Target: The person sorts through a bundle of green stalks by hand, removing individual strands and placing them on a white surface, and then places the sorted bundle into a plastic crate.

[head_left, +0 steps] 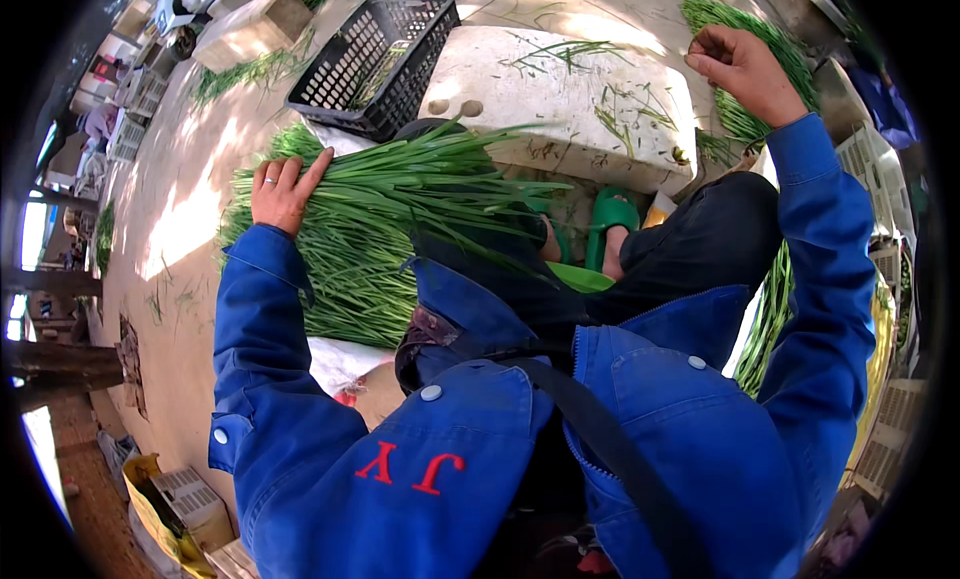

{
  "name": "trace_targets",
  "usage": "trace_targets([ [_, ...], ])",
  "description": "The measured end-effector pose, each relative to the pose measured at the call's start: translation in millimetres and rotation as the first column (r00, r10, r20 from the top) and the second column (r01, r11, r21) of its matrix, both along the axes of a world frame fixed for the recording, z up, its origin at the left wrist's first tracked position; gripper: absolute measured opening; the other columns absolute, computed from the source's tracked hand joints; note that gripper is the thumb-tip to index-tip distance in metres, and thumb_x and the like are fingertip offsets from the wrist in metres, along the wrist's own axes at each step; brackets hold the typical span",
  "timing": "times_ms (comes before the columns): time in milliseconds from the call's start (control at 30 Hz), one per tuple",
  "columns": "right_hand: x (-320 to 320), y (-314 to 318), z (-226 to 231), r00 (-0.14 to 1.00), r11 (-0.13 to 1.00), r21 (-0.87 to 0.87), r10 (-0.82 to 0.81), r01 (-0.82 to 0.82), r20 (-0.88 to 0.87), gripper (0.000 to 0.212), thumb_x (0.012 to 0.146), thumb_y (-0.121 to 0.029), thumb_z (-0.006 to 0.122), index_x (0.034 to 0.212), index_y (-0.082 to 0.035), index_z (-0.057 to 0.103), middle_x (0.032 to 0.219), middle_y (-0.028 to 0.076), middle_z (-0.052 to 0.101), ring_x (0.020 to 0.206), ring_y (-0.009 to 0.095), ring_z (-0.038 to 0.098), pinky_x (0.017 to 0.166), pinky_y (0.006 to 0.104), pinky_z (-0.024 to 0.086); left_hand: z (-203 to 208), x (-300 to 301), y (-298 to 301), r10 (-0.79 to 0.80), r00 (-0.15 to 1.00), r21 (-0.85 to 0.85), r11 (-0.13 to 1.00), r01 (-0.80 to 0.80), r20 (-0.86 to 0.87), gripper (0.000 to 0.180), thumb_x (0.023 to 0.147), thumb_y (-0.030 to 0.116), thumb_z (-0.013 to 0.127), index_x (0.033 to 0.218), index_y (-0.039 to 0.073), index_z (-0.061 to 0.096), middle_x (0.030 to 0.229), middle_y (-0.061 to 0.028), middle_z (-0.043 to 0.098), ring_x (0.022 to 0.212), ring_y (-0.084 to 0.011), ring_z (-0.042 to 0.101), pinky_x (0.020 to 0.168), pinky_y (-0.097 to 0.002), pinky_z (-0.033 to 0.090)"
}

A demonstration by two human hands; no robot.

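Left hand lies flat and open on the chives, blades running rightward; right hand, raised apart, pinches closed.

A single head-worn fisheye looks steeply down, close over the person's lap.

A pile of chives is lying across the person's lap and spreading to the left. The left hand is resting on it. Beyond it a crate is sitting on the floor, with a slab just to its right. The right hand is hovering past the slab's right end, over more chives.
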State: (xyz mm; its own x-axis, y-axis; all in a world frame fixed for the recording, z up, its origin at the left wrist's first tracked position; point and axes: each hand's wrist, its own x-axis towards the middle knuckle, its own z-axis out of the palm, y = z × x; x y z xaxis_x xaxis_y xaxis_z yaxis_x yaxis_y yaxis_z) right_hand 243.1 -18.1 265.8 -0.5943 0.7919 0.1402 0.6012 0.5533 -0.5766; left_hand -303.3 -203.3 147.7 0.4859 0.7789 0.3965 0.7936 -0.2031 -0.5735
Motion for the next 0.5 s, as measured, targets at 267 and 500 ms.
trace_targets([
  [267, -74.8, -10.5, -72.6, 0.959, 0.908, -0.366, 0.109, -0.204, -0.262, 0.018, 0.084, -0.019, 0.064, 0.093, -0.004, 0.063, 0.076, -0.001, 0.061, 0.066, 0.004, 0.053, 0.058, 0.0207, 0.044, 1.0, 9.4, -21.7, 0.200, 0.980, -0.076, 0.977, -0.201, -0.020, 0.069, 0.073, 0.001, 0.052, 0.135, 0.031, 0.045, 0.098, -0.0038, 0.054, 0.094, -0.0228, 0.054, 0.091, -0.0388, 0.041],
  [500, -155.0, -90.2, -152.6, 0.866, 0.906, -0.037, 0.390, -0.422, -0.313, 0.015, 0.077, -0.015, 0.063, 0.088, -0.004, 0.063, 0.080, 0.010, 0.058, 0.078, 0.028, 0.060, 0.070, 0.0361, 0.049, 7.4, 17.5, -11.2, 0.236, 0.971, -0.142, 0.961, -0.239, -0.038, 0.070, 0.073, 0.000, 0.051, 0.135, 0.032, 0.044, 0.097, -0.0037, 0.054, 0.094, -0.0230, 0.053, 0.091, -0.0395, 0.041],
])
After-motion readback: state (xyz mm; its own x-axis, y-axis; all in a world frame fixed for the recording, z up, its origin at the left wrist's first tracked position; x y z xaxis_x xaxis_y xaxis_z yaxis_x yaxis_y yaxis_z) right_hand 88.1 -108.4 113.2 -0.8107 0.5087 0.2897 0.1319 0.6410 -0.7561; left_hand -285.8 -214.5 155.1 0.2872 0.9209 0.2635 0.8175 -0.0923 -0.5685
